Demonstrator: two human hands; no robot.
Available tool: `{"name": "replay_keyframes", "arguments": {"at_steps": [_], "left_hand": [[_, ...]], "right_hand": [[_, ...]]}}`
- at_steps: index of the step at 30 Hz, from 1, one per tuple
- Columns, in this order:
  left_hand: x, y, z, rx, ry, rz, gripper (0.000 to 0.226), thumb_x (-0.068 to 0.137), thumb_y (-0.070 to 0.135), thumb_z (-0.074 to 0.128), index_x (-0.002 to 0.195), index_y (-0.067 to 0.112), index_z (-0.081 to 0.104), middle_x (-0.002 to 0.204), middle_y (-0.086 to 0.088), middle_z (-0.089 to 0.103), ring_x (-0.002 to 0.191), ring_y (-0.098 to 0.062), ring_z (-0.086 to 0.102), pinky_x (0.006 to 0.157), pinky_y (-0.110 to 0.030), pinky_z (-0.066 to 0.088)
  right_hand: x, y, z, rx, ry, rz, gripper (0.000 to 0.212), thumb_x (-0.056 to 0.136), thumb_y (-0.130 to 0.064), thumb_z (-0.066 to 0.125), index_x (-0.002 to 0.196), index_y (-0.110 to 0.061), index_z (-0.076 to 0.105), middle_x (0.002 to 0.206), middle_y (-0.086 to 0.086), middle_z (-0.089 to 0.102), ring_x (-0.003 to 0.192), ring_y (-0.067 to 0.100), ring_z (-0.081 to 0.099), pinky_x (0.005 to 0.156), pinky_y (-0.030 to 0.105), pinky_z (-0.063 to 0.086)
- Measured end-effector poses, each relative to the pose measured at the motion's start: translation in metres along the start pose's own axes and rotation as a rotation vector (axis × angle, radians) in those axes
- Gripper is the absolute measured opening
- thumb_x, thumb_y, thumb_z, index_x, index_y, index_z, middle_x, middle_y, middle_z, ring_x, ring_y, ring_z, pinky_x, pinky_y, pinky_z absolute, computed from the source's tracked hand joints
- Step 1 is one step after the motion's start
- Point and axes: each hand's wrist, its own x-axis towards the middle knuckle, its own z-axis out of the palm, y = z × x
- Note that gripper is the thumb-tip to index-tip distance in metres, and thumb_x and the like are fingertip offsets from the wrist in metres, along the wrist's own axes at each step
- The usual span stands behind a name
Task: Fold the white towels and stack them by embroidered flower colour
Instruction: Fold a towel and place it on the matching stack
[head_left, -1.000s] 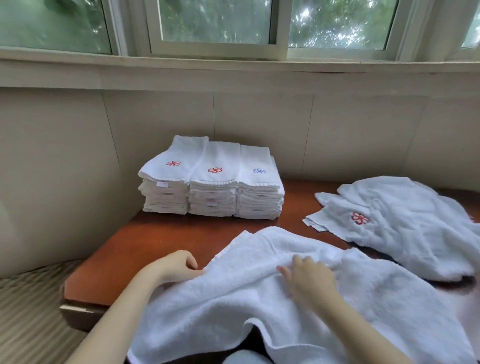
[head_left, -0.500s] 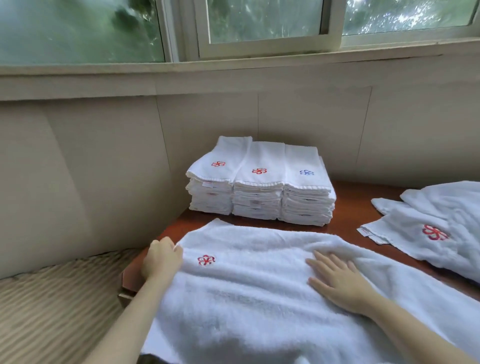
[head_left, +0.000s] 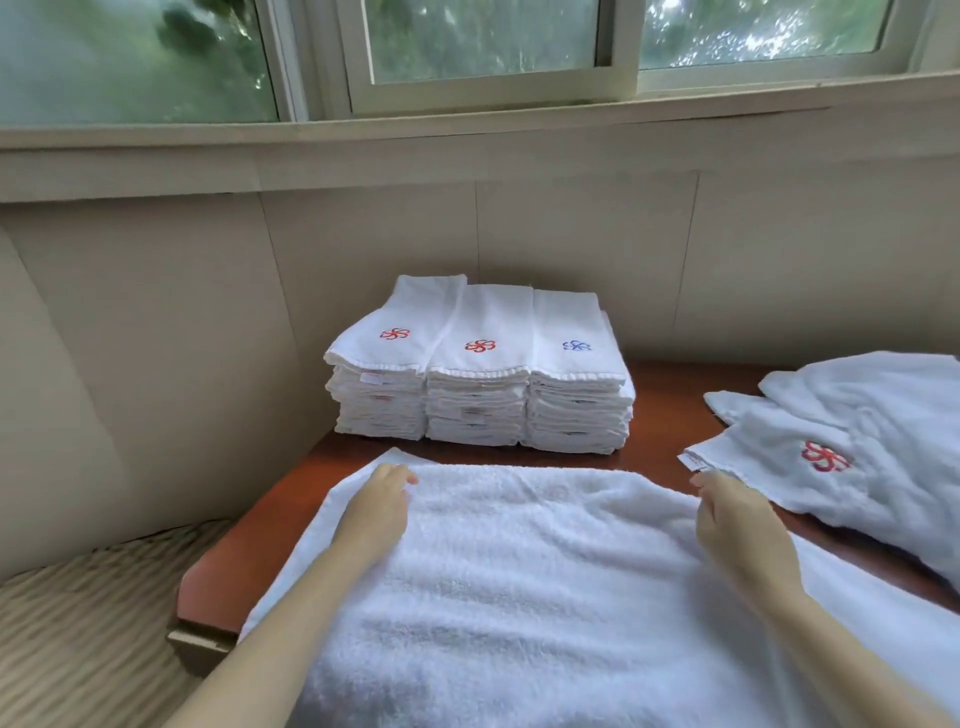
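A large white towel (head_left: 545, 571) lies spread across the brown table (head_left: 660, 415) in front of me, with no flower showing on its upper face. My left hand (head_left: 376, 512) grips its far left corner. My right hand (head_left: 737, 525) pinches its far edge on the right. Behind it stand three stacks of folded towels side by side: a red-flower stack (head_left: 384, 384) on the left, a second red-flower stack (head_left: 475, 395) in the middle and a blue-flower stack (head_left: 576, 400) on the right.
A loose heap of unfolded white towels (head_left: 857, 457), the top one with a red flower, lies on the table's right side. A striped cushion (head_left: 88, 623) sits below the table's left edge. The wall and window sill close off the back.
Both hands moved to the towel's far edge, the right one away from its flat press on the middle. The red flower near my left hand no longer shows.
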Motion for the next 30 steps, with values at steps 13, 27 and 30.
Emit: {"name": "replay_keyframes", "arguments": {"at_steps": [13,27,30], "left_hand": [[0.090,0.030,-0.003,0.248,-0.656,-0.116,0.050,0.076,0.001,0.039,0.108,0.037,0.052,0.117,-0.004,0.034,0.066,-0.021,0.055,0.052,-0.025,0.045],[0.066,0.038,-0.049,0.007,0.442,-0.059,0.020,0.089,-0.005,0.044,0.109,-0.001,0.045,0.119,-0.033,0.045,0.095,-0.054,0.050,0.078,-0.056,0.041],[0.069,0.038,-0.044,0.064,0.194,-0.109,0.038,0.090,0.002,0.048,0.128,0.003,0.040,0.135,-0.025,0.035,0.113,-0.050,0.045,0.091,-0.052,0.040]], "right_hand": [[0.026,0.099,-0.083,-0.144,-0.969,0.304,0.006,0.084,-0.025,0.063,0.082,-0.024,0.057,0.075,-0.007,0.060,0.064,0.014,0.050,0.054,0.025,0.036],[0.070,0.080,-0.109,0.047,-0.004,0.074,0.023,0.074,0.014,0.050,0.071,-0.009,0.046,0.079,0.011,0.048,0.079,0.027,0.045,0.064,0.035,0.032],[0.062,0.077,-0.094,-0.090,0.110,0.014,0.022,0.068,0.014,0.049,0.077,-0.004,0.057,0.088,0.011,0.051,0.088,0.034,0.048,0.070,0.036,0.037]]}}
